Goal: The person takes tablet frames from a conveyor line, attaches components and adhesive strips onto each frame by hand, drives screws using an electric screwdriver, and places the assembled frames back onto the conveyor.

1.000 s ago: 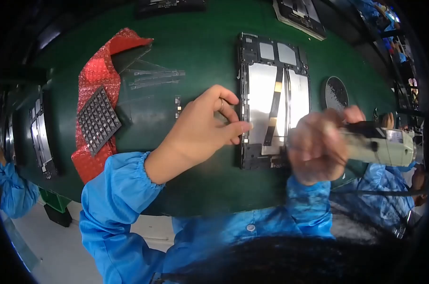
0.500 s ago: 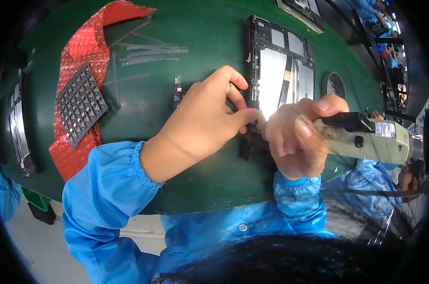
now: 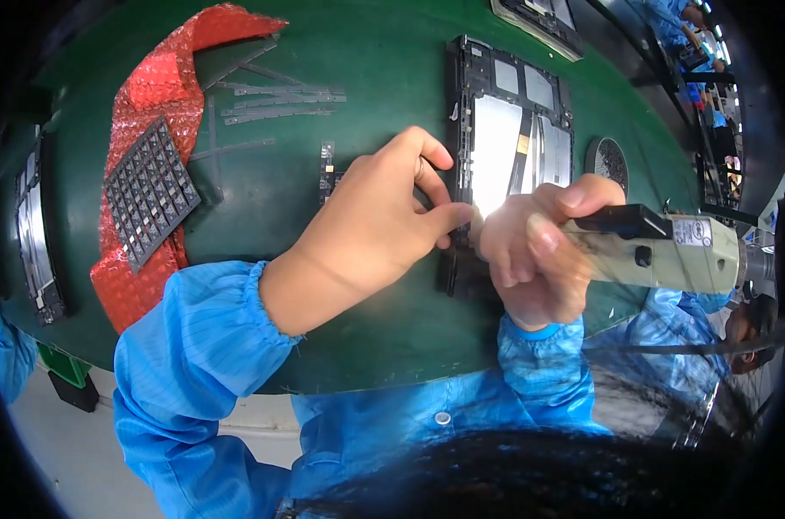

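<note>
the left hand (image 3: 362,212) pinches at the near-side long edge of a black-framed device (image 3: 509,130) on the green bench (image 3: 392,346), while the right hand (image 3: 540,251) grips a pale power screwdriver (image 3: 669,255). left of them, a grid of small boards (image 3: 153,195) lies on red bubble wrap (image 3: 163,86).

Honestly can't read any text here, just tiny illegible print on the white rectangular sticker (image 3: 693,232) on the pale green plastic tool (image 3: 704,266).
</note>
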`<state>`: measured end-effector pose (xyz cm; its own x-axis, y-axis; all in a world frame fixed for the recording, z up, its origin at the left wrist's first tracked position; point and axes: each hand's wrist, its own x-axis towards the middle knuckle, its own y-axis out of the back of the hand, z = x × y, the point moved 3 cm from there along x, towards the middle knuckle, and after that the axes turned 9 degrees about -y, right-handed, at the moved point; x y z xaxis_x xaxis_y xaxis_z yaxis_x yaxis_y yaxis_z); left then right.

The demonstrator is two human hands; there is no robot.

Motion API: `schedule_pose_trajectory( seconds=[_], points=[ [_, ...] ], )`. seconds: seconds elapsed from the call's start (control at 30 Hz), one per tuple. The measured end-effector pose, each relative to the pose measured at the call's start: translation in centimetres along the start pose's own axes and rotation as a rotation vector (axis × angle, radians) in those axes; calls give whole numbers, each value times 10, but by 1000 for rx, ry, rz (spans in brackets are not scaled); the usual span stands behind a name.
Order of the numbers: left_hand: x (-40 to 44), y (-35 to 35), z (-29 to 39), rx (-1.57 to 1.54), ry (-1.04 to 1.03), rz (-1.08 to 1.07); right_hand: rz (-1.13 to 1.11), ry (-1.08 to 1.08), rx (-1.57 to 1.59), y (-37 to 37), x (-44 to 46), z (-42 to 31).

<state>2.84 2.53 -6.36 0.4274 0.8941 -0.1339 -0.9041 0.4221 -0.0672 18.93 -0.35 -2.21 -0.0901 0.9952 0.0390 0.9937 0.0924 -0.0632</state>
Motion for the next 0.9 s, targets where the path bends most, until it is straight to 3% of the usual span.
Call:
schedule_pose_trajectory(
  seconds=[0.13, 0.23, 0.37, 0.53, 0.7, 0.77, 0.9],
  points=[
    [1, -3, -10, -66, -152, 74, 42, -122, 160, -10, -2, -2],
    [-1, -2, -7, 75, -273, 80, -44, -41, 202, -14, -1, -1],
    [7, -3, -22, 40, -217, -39, -34, -47, 148, -22, -2, -3],
    [-9, -3, 3, -37, -186, 40, -39, -68, 259, -23, -2, -2],
    [-53, -6, 36, 562, -277, 10, -172, -11, 166, -16, -3, 2],
    [-64, -22, 33, 789, -307, 28, -101, -135, 67, -16, -3, 8],
    [-61, -51, 21, 1007, -391, 105, 23, 11, 319, -7, 2, -4]
  ],
)
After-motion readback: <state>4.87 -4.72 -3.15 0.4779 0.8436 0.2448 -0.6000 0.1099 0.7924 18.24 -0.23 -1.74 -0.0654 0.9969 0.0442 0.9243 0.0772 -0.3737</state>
